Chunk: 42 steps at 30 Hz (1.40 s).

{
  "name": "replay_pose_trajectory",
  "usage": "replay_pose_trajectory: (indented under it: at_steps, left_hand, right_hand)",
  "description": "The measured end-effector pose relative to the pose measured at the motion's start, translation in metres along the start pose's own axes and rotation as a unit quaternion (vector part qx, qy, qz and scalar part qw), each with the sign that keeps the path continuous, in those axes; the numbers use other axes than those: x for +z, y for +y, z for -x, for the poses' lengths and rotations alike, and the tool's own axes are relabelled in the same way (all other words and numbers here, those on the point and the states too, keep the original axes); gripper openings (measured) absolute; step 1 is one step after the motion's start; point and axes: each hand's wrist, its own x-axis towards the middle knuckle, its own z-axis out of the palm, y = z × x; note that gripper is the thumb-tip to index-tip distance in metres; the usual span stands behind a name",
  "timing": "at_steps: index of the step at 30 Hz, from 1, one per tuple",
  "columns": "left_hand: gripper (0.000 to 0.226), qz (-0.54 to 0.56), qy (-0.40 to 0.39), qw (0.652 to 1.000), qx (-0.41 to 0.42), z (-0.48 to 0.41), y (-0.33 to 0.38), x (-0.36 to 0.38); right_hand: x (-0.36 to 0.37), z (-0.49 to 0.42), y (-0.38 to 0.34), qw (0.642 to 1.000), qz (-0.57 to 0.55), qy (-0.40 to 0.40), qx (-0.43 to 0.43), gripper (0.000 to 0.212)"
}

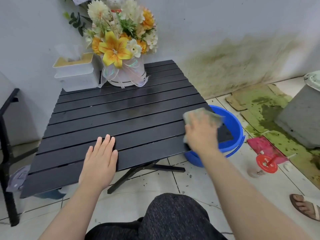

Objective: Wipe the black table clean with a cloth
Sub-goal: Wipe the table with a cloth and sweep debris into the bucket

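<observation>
Frame (7,135), black metal, at far left edge, standing on the tiled floor. Tissue box (76,71) sits at back-left corner of the black slatted table (121,118), tissue sticking up out of the slot. Flower arrangement (124,49) in a white pot with iridescent ribbon is just beside the box, against the wall; yellow lily faces front.

Left hand (100,163): flat, palm down on the near slats, fingers straight and together, gripping nothing.

Dull smear visible on the slats mid-table, in front of the pot.

Right hand (201,135): palm down on the cloth (207,115) at the right edge of the table, pressing it onto the slats. Motion blur here; fingers look extended over the cloth rather than curled round it. Cloth is grey-green and its far part overhangs the table edge.

Hands are well apart, one per side of the table.

Blue bucket (237,123) on the floor, partly under the right table corner, below the cloth. Right of it: pink packet (263,146), red cup lid (266,163) with straw. Green staining on wall and floor tiles (233,66). Sandalled foot (306,208) at lower right.
</observation>
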Motion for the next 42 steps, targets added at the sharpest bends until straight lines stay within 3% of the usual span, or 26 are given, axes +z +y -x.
replay_pose_trajectory:
  at_steps: [3,5,7,9,12,15,17,21,23,25,28,31,33,37,40,42]
  left_hand:
    - [0.053,0.0,-0.001,1.0,-0.002,0.0,-0.001,0.001]
    - [0.053,-0.004,-0.003,1.0,-0.005,0.0,-0.002,0.0]
    - [0.053,-0.003,-0.005,1.0,-0.01,-0.001,-0.001,-0.001]
    - [0.053,0.001,-0.005,1.0,-0.014,-0.002,0.003,-0.001]
    - [0.053,0.008,0.003,1.0,-0.012,-0.007,0.012,0.002]
    - [0.053,0.004,0.008,1.0,-0.015,-0.011,0.015,0.003]
    - [0.053,0.001,0.005,1.0,-0.018,-0.01,0.014,0.003]
    - [0.053,-0.002,-0.004,1.0,-0.016,-0.01,0.015,0.0]
    - [0.052,0.014,-0.009,1.0,-0.023,-0.01,0.017,-0.003]
    - [0.05,0.041,-0.005,0.998,-0.042,-0.016,0.018,-0.007]
    - [0.051,0.053,-0.015,0.997,-0.053,-0.049,0.027,-0.011]
    - [0.052,0.022,-0.026,0.999,-0.018,-0.104,0.038,-0.013]
    - [0.052,0.018,-0.031,0.999,-0.017,-0.14,0.043,-0.012]
    - [0.053,-0.005,-0.06,0.998,-0.024,-0.173,0.044,0.001]
    - [0.052,0.003,-0.045,0.999,-0.017,-0.176,0.042,0.007]
    - [0.052,-0.002,-0.038,0.999,-0.011,-0.178,0.039,0.009]
  right_hand:
    - [0.011,0.038,-0.065,0.977,-0.028,-0.027,-0.21,0.044]
    - [0.003,0.046,-0.071,0.964,-0.064,-0.074,-0.248,0.051]
    - [-0.004,0.029,-0.044,0.964,-0.061,-0.059,-0.253,0.047]
    - [-0.013,0.004,-0.007,0.978,-0.07,-0.047,-0.19,0.047]
    - [-0.015,-0.028,0.029,0.993,-0.063,-0.093,-0.03,0.049]
    - [-0.006,-0.033,0.012,0.996,-0.018,-0.084,0.004,0.052]
    - [0.001,-0.021,-0.019,0.996,-0.01,-0.069,-0.048,0.053]
    - [0.011,0.021,-0.079,0.955,-0.036,-0.119,-0.27,0.058]
    - [0.01,0.008,-0.066,0.941,-0.04,-0.142,-0.305,0.053]
    - [0.008,-0.026,-0.034,0.953,-0.029,-0.134,-0.269,0.05]
    - [0.004,-0.087,0.017,0.99,-0.044,-0.107,-0.081,0.05]
    - [0.009,-0.122,0.017,0.995,-0.032,-0.082,0.056,0.05]
    - [0.015,-0.129,-0.016,0.998,0.01,-0.06,0.005,0.046]
    - [0.033,-0.106,-0.083,0.971,-0.018,-0.082,-0.224,0.047]
    - [0.028,-0.126,-0.061,0.954,-0.057,-0.139,-0.258,0.049]
    - [0.026,-0.155,-0.024,0.962,-0.086,-0.122,-0.227,0.047]
